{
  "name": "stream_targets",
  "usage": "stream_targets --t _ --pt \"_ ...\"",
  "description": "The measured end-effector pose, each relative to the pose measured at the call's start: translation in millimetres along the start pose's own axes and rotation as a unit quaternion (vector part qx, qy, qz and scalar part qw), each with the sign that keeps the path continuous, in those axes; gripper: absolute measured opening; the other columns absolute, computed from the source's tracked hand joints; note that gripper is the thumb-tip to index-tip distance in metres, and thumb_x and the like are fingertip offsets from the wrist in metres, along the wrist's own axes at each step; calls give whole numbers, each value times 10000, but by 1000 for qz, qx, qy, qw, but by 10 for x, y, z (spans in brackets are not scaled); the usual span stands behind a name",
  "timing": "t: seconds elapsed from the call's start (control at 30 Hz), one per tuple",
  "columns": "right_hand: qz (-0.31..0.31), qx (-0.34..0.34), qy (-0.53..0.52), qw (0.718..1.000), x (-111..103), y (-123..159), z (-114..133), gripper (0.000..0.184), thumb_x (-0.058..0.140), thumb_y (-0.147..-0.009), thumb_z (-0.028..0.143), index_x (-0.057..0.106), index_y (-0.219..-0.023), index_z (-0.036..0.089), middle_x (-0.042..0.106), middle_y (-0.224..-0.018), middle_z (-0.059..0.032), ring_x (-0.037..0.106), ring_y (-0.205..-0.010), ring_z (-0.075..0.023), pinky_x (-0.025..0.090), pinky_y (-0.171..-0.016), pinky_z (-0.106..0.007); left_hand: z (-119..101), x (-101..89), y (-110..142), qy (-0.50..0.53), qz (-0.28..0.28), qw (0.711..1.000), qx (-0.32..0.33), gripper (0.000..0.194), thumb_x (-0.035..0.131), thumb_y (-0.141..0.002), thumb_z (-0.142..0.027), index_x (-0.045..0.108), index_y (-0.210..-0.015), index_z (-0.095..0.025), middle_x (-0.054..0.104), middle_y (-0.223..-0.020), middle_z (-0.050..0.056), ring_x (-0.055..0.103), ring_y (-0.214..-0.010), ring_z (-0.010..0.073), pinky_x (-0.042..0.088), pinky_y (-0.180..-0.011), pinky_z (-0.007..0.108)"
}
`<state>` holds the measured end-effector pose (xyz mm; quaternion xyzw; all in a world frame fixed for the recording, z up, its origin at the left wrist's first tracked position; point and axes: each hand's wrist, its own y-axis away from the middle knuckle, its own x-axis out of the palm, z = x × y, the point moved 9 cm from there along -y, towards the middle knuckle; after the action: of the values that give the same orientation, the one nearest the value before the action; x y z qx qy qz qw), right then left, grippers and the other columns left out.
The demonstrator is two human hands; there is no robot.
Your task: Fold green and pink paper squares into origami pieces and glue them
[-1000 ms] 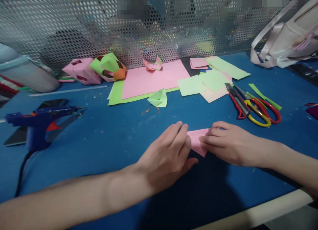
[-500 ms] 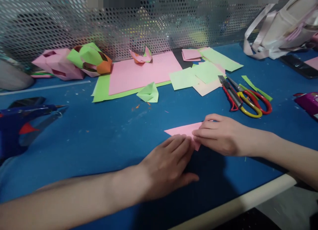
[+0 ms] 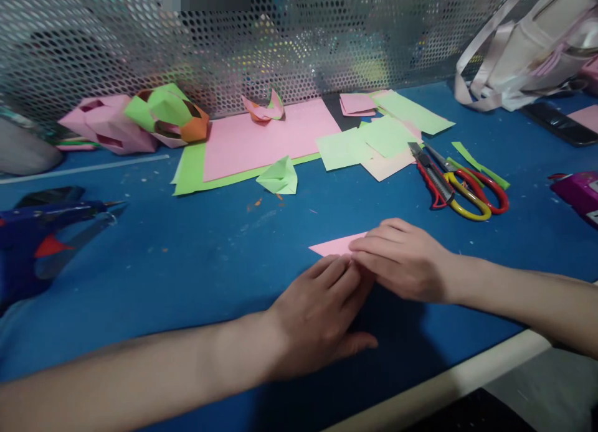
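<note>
A folded piece of pink paper (image 3: 334, 245) lies flat on the blue table, its pointed left corner showing and its right part covered by my hands. My left hand (image 3: 324, 317) rests its fingertips on the paper's near edge, thumb stretched out to the side over the table. From the right, my right hand (image 3: 404, 258) has its fingers together and closed on the paper, meeting the left fingertips. Its thumb is hidden. Beyond them sits a small folded light green piece (image 3: 280, 175).
A box cutter (image 3: 432, 180) and scissors (image 3: 476, 195) lie behind my right hand. Pink sheets (image 3: 261, 139) and light green sheets (image 3: 346, 149) are stacked at the back. Folded paper shapes (image 3: 109, 124) stand by the perforated metal panel (image 3: 299, 46). A blue glue gun (image 3: 47, 226) is at left.
My right hand has slid left along the pink paper and now covers more of it. My left hand stays nearly in place.
</note>
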<state>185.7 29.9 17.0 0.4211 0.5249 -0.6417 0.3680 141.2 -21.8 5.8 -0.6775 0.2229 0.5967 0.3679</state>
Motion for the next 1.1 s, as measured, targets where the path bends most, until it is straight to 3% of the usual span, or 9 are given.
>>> stream_targets --t 0.1,0.2,0.4,0.6,0.77,0.87,0.97,1.1 --pt "3 10 -26 1000 113 -58 61 398 402 -936 222 501 -1284 56 573 -1306 -155 504 -1217 -236 417 -987 -410 -1 -14 -4 3 -7 1000 -4 572 451 -877 -595 648 -1007 -74 631 -987 163 571 -977 315 486 -918 465" --pt "37 11 2 999 204 -69 99 459 398 -934 249 460 -1318 5 531 -1353 -179 456 -1286 -260 390 -1057 -422 0 -33 -8 2 -8 1000 -7 542 474 -864 -591 663 -924 -87 636 -924 156 584 -922 306 499 -900 462" --pt "87 34 200 975 82 31 64 376 439 -882 177 590 -1163 -23 654 -1135 -209 581 -1106 -322 323 -1093 -533 -20 -64 -5 1 -7 1000 4 663 408 -896 -593 596 -1150 -10 626 -1042 199 583 -994 337 511 -876 457" --pt "132 103 306 937 -40 213 -165 322 460 -798 92 655 -1039 6 698 -866 -174 634 -895 -273 255 -1135 -506 -30 -49 11 -7 -2 1000 6 686 383 -907 -595 566 -1199 -2 629 -1047 198 587 -1004 346 508 -874 465" --pt "94 168 279 941 -291 218 -350 291 425 -888 184 683 -952 67 672 -671 -104 641 -705 -224 338 -1062 -507 24 -15 15 22 2 1000 -5 616 374 -923 -562 585 -1181 -43 624 -1068 189 578 -1015 344 516 -865 489" --pt "24 153 217 964 -374 164 -311 309 427 -899 164 640 -1101 68 711 -963 -144 652 -949 -243 349 -1055 -497 86 -24 -9 57 -10 998 -12 543 401 -927 -521 607 -1149 -71 601 -1108 203 572 -1030 341 520 -865 499" --pt "-5 96 126 987 -226 134 -163 352 440 -884 128 589 -1196 63 657 -1183 -153 597 -1126 -242 363 -1068 -473 125 -49 -47 72 -24 997 -8 515 426 -922 -507 627 -1100 -68 478 -1288 272 478 -1200 401 447 -969 560" --pt "-23 64 100 993 -34 140 -28 383 445 -867 101 559 -1215 -8 652 -1179 -199 605 -1125 -260 441 -1017 -456 174 12 -79 79 8 997 -14 483 429 -922 -511 640 -1056 -98 378 -1378 298 309 -1339 467 343 -1034 631"
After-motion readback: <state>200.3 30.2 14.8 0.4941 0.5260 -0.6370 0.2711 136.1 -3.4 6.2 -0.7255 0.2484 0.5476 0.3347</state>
